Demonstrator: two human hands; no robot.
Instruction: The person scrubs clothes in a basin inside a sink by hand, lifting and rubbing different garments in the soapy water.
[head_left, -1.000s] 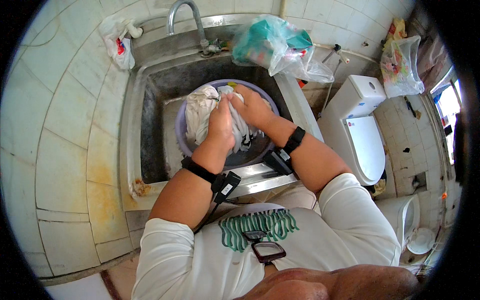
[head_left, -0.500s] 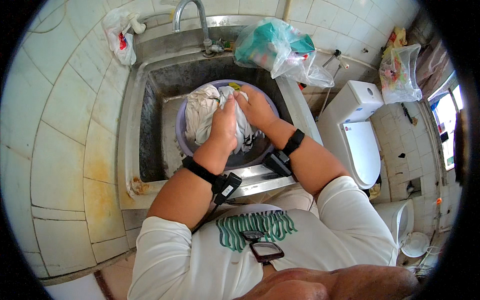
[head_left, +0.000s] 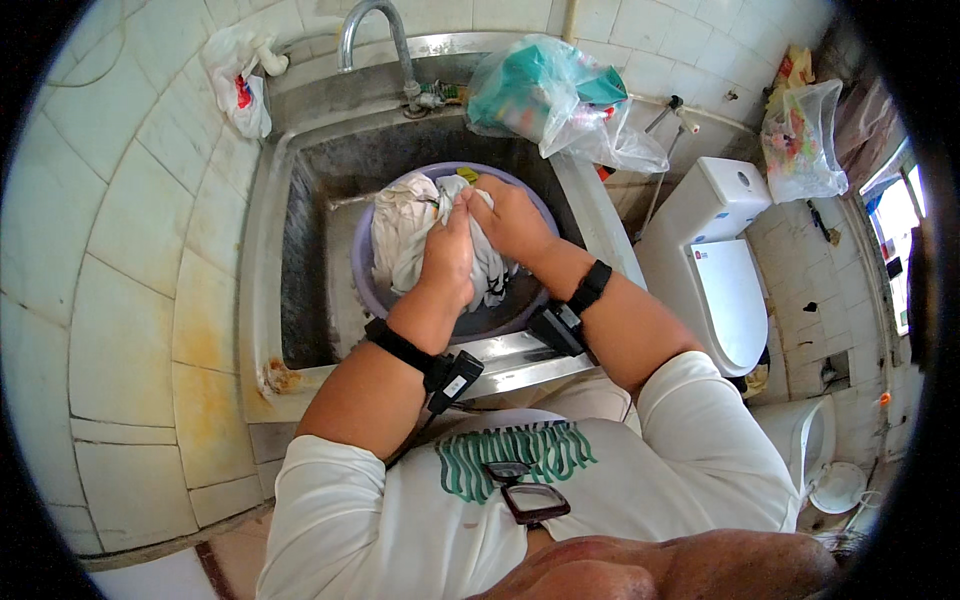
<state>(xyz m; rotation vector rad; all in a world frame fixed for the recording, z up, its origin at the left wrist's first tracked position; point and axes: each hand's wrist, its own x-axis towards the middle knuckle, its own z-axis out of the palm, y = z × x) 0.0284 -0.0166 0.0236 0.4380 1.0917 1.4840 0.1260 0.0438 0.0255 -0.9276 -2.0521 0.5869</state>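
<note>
A purple plastic basin [head_left: 361,262] stands in the steel sink, with a bunched white garment [head_left: 402,222] filling its left and middle part. Dark marks show on the garment's lower right folds. My left hand [head_left: 447,262] grips the cloth, thumb uppermost. Close against it, my right hand [head_left: 512,218] is closed on another fold of the same cloth, and the fingertips of both hands nearly meet. Something small and yellow-green [head_left: 467,174] shows at the basin's far edge beside my right hand; its kind cannot be made out.
A curved metal faucet [head_left: 402,45] rises behind the sink [head_left: 258,230]. Clear plastic bags with green and red contents [head_left: 545,95] rest on its back right corner. A white toilet [head_left: 725,300] stands to the right. Another plastic bag [head_left: 238,85] hangs at the left wall.
Both hands keep their hold on the garment. My fingers have shifted slightly against each other, and the folds between them have changed a little.
</note>
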